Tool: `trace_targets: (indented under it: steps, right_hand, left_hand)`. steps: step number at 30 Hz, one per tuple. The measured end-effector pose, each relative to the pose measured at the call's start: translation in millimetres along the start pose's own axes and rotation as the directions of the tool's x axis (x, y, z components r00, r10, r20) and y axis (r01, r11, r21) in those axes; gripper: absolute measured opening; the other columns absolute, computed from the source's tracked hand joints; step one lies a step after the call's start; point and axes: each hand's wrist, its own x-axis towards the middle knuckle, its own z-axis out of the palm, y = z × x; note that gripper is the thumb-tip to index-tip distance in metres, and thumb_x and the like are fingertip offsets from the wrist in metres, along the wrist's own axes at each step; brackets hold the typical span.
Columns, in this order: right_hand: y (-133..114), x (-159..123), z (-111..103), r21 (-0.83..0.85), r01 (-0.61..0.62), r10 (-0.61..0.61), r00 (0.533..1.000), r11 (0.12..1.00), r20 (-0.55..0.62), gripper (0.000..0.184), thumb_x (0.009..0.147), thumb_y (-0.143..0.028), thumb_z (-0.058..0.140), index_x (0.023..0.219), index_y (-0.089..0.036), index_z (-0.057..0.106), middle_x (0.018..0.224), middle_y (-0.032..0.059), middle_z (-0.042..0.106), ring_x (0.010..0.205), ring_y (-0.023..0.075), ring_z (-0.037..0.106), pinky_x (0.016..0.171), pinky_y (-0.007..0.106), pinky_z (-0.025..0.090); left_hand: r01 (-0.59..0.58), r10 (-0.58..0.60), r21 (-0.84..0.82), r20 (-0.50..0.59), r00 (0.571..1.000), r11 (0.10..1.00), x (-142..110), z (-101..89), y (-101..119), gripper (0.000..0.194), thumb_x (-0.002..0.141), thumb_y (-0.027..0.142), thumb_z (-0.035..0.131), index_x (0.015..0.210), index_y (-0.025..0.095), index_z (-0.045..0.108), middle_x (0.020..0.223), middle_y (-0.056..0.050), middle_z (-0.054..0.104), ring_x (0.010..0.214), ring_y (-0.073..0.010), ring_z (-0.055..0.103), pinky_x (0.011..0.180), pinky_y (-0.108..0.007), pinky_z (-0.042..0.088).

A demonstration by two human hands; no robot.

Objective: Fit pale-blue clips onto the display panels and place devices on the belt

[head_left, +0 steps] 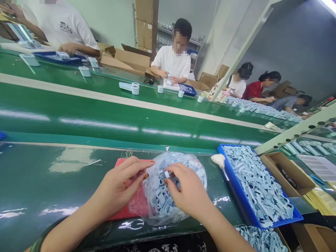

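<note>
A clear plastic bag (pixel 153 213) full of small light-blue plastic parts (pixel 164 199) lies on the green bench, partly over a red sheet (pixel 120 210). My right hand (pixel 187 189) is above the bag's mouth, its thumb and forefinger pinching one small light-blue plastic part (pixel 167 174). At the bag's left edge is my left hand (pixel 122 180), fingers stretched toward the right with a gap between thumb and forefinger. Nothing shows between the left fingers.
On the right stands a blue tray (pixel 296 215) heaped with similar parts, a white-bristled brush (pixel 219 161) at its left side. Beyond it is a cardboard box (pixel 304 178). A green conveyor (pixel 105 122) runs across, with several co-workers on its far side, one person (pixel 172 61) directly opposite.
</note>
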Motion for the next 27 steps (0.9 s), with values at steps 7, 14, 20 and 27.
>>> trace_targets:
  steps: [7, 14, 20, 27]
  right_hand:
    - [-7.4, -15.3, -17.9, 0.384, -0.120, 0.113, 0.993, 0.915, 0.040, 0.038, 0.098, -0.028, 0.051, 0.132, -0.028, 0.067, 0.119, 0.0023, 0.074, 0.107, 0.0195, 0.067, 0.095, 0.038, 0.051]
    - [-13.2, -31.6, -17.4, 0.622, -0.273, 0.280, 0.956, 0.734, 0.090, 0.043, 0.093, -0.024, 0.063, 0.135, -0.033, 0.060, 0.091, -0.0044, 0.068, 0.084, 0.0127, 0.062, 0.069, 0.024, 0.045]
    - [-6.1, -33.6, -14.0, 0.864, -0.272, 0.245, 0.953, 0.423, 0.179, 0.033, 0.083, -0.040, 0.086, 0.105, -0.020, 0.070, 0.087, -0.0003, 0.066, 0.079, 0.0098, 0.060, 0.074, 0.021, 0.049]
    - [-3.4, -34.6, 2.6, 0.967, -0.249, 0.124, 0.963, 0.058, 0.241, 0.043, 0.076, -0.043, 0.095, 0.104, -0.022, 0.070, 0.086, -0.0039, 0.058, 0.058, 0.0042, 0.059, 0.055, 0.017, 0.053]
  left_hand:
    - [-0.191, 0.190, 0.039, 0.033, 0.981, 0.981, 20.3, 6.7, 32.7, 0.031, 0.109, 0.017, 0.050, 0.136, 0.029, 0.061, 0.133, -0.002, 0.060, 0.125, -0.0151, 0.055, 0.107, -0.026, 0.045]
    - [-0.096, 0.144, -0.270, 0.163, 0.976, 0.958, 31.3, 15.9, 47.0, 0.032, 0.110, 0.017, 0.049, 0.135, 0.032, 0.061, 0.119, 0.000, 0.063, 0.108, -0.0095, 0.062, 0.093, -0.017, 0.053]
    - [-0.105, 0.172, -0.379, 0.147, 0.974, 0.919, 34.7, 11.4, 44.6, 0.028, 0.107, 0.014, 0.053, 0.127, 0.031, 0.065, 0.105, 0.001, 0.066, 0.096, -0.0095, 0.065, 0.084, -0.016, 0.054]
    - [-0.183, 0.200, -0.217, 0.060, 0.978, 0.959, 27.2, 15.4, 46.3, 0.036, 0.109, 0.013, 0.049, 0.132, 0.035, 0.066, 0.101, 0.000, 0.057, 0.088, -0.0069, 0.062, 0.073, -0.012, 0.053]
